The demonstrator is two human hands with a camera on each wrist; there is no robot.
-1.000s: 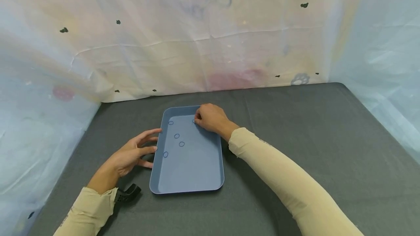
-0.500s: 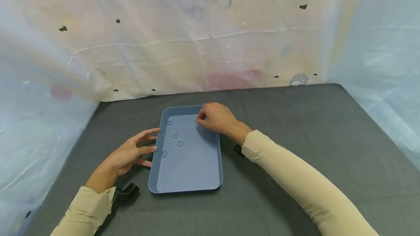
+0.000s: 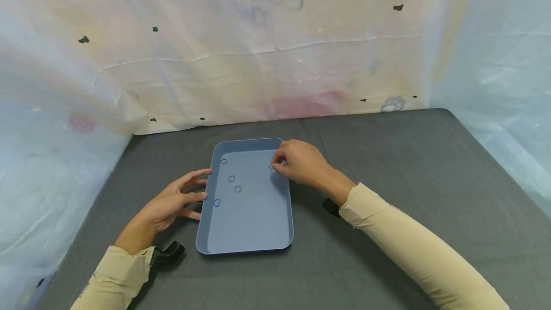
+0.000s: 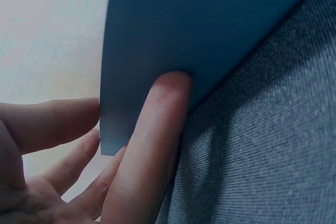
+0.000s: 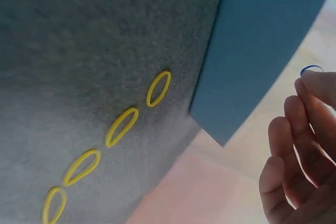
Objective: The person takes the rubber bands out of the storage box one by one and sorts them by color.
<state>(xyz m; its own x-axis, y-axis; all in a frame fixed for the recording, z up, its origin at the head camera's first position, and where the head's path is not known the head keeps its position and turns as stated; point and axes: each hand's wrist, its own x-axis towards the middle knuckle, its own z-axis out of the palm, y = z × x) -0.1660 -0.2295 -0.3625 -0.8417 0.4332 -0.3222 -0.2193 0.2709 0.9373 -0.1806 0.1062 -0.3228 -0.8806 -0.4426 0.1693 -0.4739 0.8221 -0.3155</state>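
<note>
A shallow blue-grey tray (image 3: 249,228) lies on the dark cloth in the head view. My left hand (image 3: 170,203) rests spread fingers against its left side; in the left wrist view one finger (image 4: 163,114) presses the wall. Over the tray's far right part, my right hand (image 3: 304,162) pinches a small blue rubber band (image 5: 312,67) between thumb and forefinger. Several more blue bands lie scattered along the left half of the tray, one of them a loop (image 3: 238,189) near the middle.
In the right wrist view, several yellow rubber bands (image 5: 122,127) lie in a row on the grey cloth (image 3: 387,166) beside the tray. My right hand and forearm cover that spot in the head view. A pale patterned curtain (image 3: 275,61) rises behind the table.
My right hand has moved rightward across the far part of the tray with the pinched blue rubber band. The left hand and the other blue bands have stayed in place.
</note>
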